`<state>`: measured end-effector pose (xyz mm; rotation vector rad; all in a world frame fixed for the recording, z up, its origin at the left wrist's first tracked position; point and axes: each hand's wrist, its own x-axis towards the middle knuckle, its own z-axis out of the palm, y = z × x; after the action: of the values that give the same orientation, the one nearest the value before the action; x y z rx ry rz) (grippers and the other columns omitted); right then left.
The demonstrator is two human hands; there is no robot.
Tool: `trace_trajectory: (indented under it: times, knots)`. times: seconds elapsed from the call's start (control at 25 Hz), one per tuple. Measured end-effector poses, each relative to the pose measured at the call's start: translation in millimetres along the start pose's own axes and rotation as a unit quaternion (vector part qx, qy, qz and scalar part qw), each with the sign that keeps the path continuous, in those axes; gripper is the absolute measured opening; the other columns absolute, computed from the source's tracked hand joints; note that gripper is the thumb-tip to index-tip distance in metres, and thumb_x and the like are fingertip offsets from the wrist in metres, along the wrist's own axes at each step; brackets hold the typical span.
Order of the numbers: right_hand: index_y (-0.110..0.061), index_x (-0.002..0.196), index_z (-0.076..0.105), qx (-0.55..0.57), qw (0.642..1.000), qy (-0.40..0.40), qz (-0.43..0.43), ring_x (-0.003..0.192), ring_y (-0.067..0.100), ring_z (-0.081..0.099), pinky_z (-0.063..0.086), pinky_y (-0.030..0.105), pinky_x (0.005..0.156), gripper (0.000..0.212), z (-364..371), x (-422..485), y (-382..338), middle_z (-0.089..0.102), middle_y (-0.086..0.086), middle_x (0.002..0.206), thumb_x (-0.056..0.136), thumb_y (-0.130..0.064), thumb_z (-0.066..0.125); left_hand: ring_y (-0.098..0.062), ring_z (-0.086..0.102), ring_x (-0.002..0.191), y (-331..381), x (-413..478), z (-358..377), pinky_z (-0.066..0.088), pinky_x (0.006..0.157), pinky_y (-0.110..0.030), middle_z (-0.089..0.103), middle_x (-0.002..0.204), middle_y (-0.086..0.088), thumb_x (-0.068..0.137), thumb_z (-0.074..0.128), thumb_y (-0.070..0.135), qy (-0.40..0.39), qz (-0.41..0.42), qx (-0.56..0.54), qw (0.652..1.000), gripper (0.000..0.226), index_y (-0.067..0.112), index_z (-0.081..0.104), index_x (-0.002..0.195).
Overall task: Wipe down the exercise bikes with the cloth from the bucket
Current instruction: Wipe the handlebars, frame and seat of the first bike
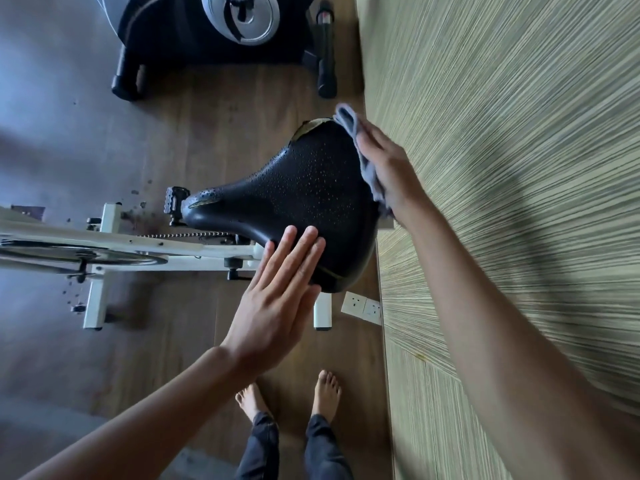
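At centre frame, the right hand [388,171] presses a grey cloth [360,154] against the black saddle's [294,199] wide end; the left hand [277,289], fingers straight and together, rests flat on its lower edge.

A single wide-angle head view looks steeply down, close above the bike saddle [304,202] at frame centre. Bare feet [325,393] stand bottom centre on the wooden floor [214,133]; a striped wall [519,116] fills the right, a black exercise bike [173,29] the top left.
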<state>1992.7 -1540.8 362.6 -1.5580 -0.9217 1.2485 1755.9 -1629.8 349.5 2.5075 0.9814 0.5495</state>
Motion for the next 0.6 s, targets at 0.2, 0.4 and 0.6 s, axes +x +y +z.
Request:
trace_trajectory:
  times: [0.2,0.4,0.6]
  knots:
    - [-0.029,0.147,0.038,-0.011,0.978,0.200,-0.058,0.136,-0.012,0.033,0.025,0.019,0.117,0.040,40.2,-83.8,33.6,0.038,-0.029,0.146,0.107,-0.026,0.037,-0.029,0.020,0.151,2.7,1.7,-4.5,0.025,0.119,-0.056,0.031,0.159,-0.011,0.106,0.036,0.025,-0.010,-0.004,0.007,1.000,0.049,0.003,0.036,0.149]
    - [-0.005,0.153,0.028,-0.121,0.942,0.296,-0.104,0.153,0.017,0.014,0.014,0.035,0.125,0.050,85.5,-128.1,49.9,0.018,-0.002,0.161,0.107,-0.023,0.033,-0.024,0.020,0.151,-5.7,5.2,-17.3,0.025,0.119,-0.051,0.030,0.160,-0.006,0.106,0.030,0.031,-0.038,0.008,0.024,0.999,0.050,0.009,0.036,0.151]
    - [-0.001,0.152,0.032,-0.332,0.907,0.198,-0.167,0.153,0.036,0.009,0.021,0.054,0.122,0.047,92.1,-156.2,44.7,0.023,0.014,0.163,0.107,-0.012,0.040,-0.027,0.017,0.151,-32.2,24.3,-37.0,0.004,0.124,-0.048,0.026,0.162,-0.011,0.104,0.036,0.026,-0.021,-0.025,0.045,0.998,0.051,0.008,0.034,0.152]
